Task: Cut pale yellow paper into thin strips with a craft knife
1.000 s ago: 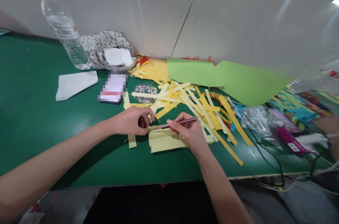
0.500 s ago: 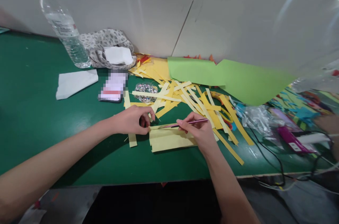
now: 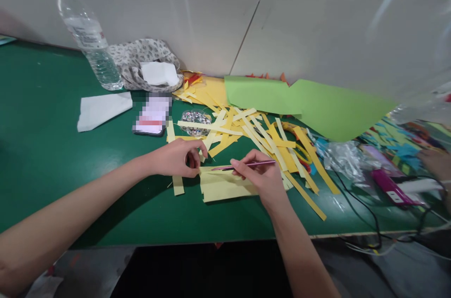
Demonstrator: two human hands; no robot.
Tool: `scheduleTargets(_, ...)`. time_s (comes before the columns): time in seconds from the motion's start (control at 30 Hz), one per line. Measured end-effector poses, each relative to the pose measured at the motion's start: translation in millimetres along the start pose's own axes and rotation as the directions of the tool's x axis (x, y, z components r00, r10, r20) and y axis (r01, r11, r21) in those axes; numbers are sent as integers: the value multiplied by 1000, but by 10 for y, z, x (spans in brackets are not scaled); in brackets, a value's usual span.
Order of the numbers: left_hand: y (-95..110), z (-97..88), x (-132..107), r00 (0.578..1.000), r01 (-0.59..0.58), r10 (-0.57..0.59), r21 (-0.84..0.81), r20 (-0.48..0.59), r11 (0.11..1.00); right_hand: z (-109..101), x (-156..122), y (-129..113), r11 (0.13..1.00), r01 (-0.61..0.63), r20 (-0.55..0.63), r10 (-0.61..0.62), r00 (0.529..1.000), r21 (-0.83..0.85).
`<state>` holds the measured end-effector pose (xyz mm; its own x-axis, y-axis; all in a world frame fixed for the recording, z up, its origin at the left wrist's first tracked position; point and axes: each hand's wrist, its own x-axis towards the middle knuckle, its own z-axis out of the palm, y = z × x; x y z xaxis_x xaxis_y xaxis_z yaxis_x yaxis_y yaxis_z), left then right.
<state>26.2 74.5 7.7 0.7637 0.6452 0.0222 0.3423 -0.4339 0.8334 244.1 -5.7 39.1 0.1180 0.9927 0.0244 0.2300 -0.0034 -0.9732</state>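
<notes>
Paper strips (image 3: 271,142) lie loose, already cut, across the bench (image 3: 158,223); pale-yellow sheet (image 3: 225,187) out front looks part-worked. Left hand (image 3: 176,157) half-curled at its far left corner, grip unclear; right hand (image 3: 260,176) pinching a slim purple tool (image 3: 260,163) over it.

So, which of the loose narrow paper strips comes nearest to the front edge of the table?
The deep-yellow strip slanting beside the right hand: its lower end lies closer to the green table front edge than any other strip's.

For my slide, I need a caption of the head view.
Right hand holding a slim purple tool over pale yellow paper, left hand at the paper's corner, on a green table.
</notes>
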Motion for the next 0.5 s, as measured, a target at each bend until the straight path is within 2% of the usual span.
scheduleTargets(0.3, 13, 5, -3, 1000, -1, 1, -12, 8, 1000, 81, 20, 42, 999, -35, 47, 37, 998, -25)
scheduleTargets(0.5, 21, 17, 0, 1000, -8, 8, 43, 15, 999, 91, 22, 61, 999, -39, 44, 39, 998, -13)
